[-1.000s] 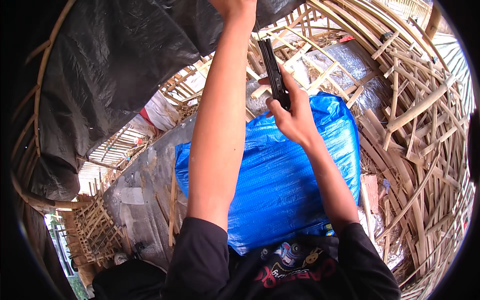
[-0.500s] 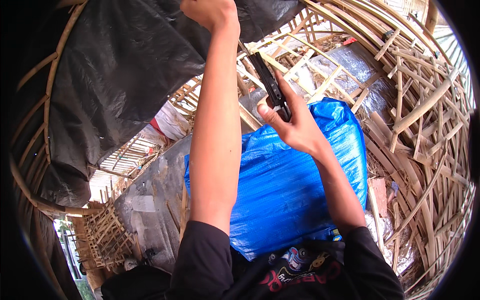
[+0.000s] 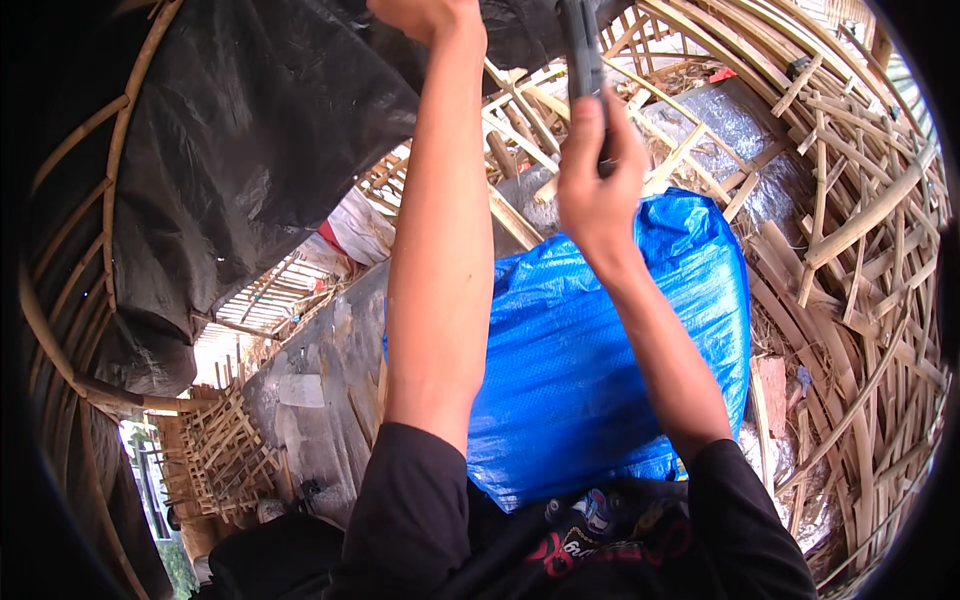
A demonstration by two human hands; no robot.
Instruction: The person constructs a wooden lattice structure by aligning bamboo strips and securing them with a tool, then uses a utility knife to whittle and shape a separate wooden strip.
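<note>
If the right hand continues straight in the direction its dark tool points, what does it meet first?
Probably the black plastic sheet on the bamboo frame just above the dark tool held by the right hand; depth is unclear.

— Item one?
— Tool (image 3: 582, 45): dark grey, long and narrow, standing nearly upright in my grip, its top cut off by the frame's upper edge.
— Item two?
— Sheet (image 3: 260, 140): black plastic, creased and glossy, draped over a curved bamboo frame at upper left, its top edge pinched in my fingers.
</note>
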